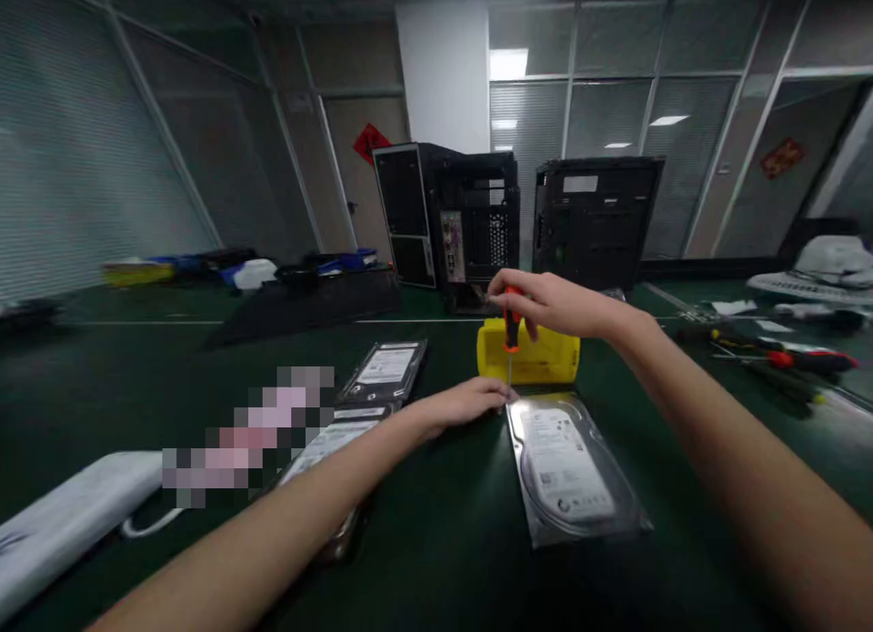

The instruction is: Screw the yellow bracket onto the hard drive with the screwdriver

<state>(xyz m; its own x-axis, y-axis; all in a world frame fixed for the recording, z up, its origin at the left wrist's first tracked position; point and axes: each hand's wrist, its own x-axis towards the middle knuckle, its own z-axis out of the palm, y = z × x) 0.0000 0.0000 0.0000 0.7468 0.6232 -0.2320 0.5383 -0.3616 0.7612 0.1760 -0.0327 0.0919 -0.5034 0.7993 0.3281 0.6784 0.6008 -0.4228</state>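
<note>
An upright screwdriver [511, 332] with an orange and black handle is gripped near its top by my right hand [538, 297], which is closed. Its shaft points down at the upper left corner of a silver hard drive [563, 464] lying label up. At that same corner, the fingers of my left hand [474, 401] are pinched together beside the screwdriver's tip. Whatever they hold there is too small to make out. Directly behind the drive stands a yellow plastic bin [563, 355]. More hard drives [388, 366] lie left of my left hand, partly covered by my forearm.
Two black computer cases [477, 223] [597, 218] stand at the back. Assorted tools [784, 357] lie on the right, near a white helmet-like object [833, 266]. A white object [82, 514] with a cord and a blurred-out patch occupy the left foreground.
</note>
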